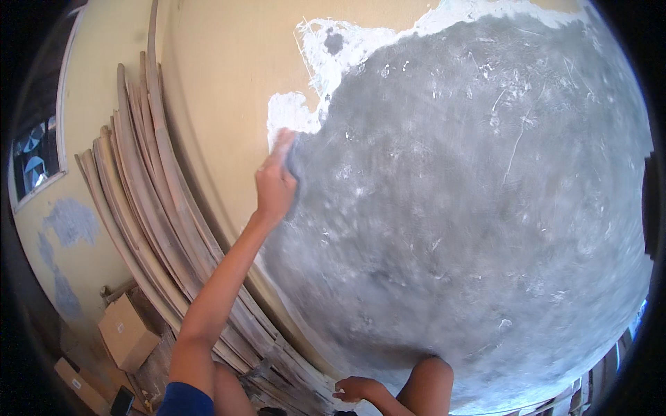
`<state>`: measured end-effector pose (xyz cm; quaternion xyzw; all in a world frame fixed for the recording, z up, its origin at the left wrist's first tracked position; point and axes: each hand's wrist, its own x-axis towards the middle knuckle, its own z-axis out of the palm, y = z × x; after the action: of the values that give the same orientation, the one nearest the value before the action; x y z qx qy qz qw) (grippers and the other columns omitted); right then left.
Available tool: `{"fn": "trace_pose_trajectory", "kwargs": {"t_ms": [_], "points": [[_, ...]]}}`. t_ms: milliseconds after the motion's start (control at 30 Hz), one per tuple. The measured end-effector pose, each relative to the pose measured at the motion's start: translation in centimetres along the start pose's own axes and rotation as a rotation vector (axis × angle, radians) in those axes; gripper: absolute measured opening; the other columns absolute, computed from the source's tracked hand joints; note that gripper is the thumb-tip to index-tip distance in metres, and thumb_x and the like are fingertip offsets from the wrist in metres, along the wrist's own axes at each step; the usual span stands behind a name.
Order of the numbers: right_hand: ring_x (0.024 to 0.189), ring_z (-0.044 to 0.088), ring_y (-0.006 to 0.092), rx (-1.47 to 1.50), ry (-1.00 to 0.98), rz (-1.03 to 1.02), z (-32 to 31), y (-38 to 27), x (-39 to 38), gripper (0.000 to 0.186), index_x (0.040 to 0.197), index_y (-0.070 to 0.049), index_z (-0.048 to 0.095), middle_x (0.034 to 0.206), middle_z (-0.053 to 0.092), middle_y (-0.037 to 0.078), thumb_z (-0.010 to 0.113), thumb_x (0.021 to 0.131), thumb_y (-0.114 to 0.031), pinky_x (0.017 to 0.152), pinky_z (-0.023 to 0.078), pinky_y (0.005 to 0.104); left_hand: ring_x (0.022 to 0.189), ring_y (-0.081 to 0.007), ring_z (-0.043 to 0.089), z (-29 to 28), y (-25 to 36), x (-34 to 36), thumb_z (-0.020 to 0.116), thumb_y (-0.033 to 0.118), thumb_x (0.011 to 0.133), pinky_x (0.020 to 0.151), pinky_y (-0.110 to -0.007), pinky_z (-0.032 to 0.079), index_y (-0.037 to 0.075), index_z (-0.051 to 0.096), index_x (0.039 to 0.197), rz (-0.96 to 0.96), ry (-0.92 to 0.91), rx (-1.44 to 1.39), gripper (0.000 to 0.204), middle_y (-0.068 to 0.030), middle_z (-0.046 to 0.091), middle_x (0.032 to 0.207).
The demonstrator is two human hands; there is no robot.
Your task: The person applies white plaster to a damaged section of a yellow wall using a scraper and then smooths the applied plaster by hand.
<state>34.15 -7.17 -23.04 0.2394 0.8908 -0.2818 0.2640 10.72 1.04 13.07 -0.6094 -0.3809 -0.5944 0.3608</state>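
My left hand point(276, 184) is raised against the wall at the end of an outstretched arm with a blue sleeve. Its fingers reach up to the lower edge of a white filler patch point(286, 111), where beige paint meets grey plaster point(451, 180). Motion smears the fingertips, and the palm side faces the wall, so anything under them is hidden. Low in front of me, beside my bent right knee point(430, 381), my right hand point(355, 389) hangs loosely with fingers slightly bent and apart. Nothing shows in it.
Several long wooden strips point(149, 166) lean along the wall at left, close to my left arm. Cardboard boxes point(127, 334) sit at lower left. A window point(38, 156) is at the far left, with grey patches point(71, 222) on the beige wall beneath it.
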Motion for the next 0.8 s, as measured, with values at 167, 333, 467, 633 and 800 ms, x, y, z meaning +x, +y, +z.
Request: {"fn": "trace_pose_trajectory", "kwargs": {"t_ms": [167, 333, 467, 633, 800], "points": [[0.099, 0.054, 0.0358, 0.04, 0.059, -0.066, 0.4, 0.3, 0.8, 0.045, 0.111, -0.009, 0.054, 0.101, 0.059, 0.019, 0.042, 0.089, -0.045, 0.081, 0.042, 0.0435, 0.121, -0.026, 0.043, 0.5, 1.0, 0.4, 0.038, -0.022, 0.06, 0.101, -0.033, 0.037, 0.003, 0.049, 0.122, 0.288, -0.116, 0.027, 0.068, -0.0152, 0.049, 0.125], [0.094, 0.056, 0.0388, 0.044, 0.165, -0.079, 1.0, 1.2, -0.1, 0.048, 0.101, -0.001, 0.055, 0.098, 0.06, 0.02, 0.041, 0.088, -0.045, 0.079, 0.045, 0.0456, 0.121, -0.0251, 0.043, -1.7, -3.0, 0.5, 0.041, -0.023, 0.06, 0.101, -0.032, 0.037, 0.003, 0.049, 0.121, 0.036, -0.035, 0.115, 0.067, -0.013, 0.047, 0.128], [0.091, 0.057, 0.0385, 0.044, 0.119, -0.085, 0.0, -0.6, -0.8, 0.049, 0.1, -0.002, 0.056, 0.093, 0.06, 0.02, 0.042, 0.088, -0.047, 0.079, 0.044, 0.0449, 0.12, -0.0255, 0.044, -0.5, 0.4, 0.3, 0.04, -0.022, 0.06, 0.101, -0.033, 0.037, 0.003, 0.051, 0.119, 0.137, -0.076, 0.092, 0.066, -0.0131, 0.048, 0.127], [0.095, 0.056, 0.0364, 0.045, 0.084, -0.097, 1.0, 0.3, 0.3, 0.045, 0.109, -0.008, 0.055, 0.098, 0.061, 0.019, 0.042, 0.088, -0.046, 0.081, 0.044, 0.0433, 0.119, -0.0257, 0.045, 0.0, 0.2, 0.2, 0.036, -0.023, 0.06, 0.1, -0.032, 0.038, 0.001, 0.052, 0.117, 0.253, -0.097, -0.027, 0.064, -0.0153, 0.049, 0.125], [0.097, 0.055, 0.0364, -0.027, 0.117, -0.033, 0.5, -0.2, -0.2, 0.045, 0.11, -0.008, 0.056, 0.099, 0.06, 0.019, 0.042, 0.089, -0.045, 0.082, 0.043, 0.0434, 0.12, -0.0248, 0.043, -1.9, -3.3, 0.0, 0.042, -0.02, 0.06, 0.099, -0.033, 0.04, 0.004, 0.05, 0.121, 0.005, -0.024, 0.083, 0.066, -0.0124, 0.047, 0.128]]}}
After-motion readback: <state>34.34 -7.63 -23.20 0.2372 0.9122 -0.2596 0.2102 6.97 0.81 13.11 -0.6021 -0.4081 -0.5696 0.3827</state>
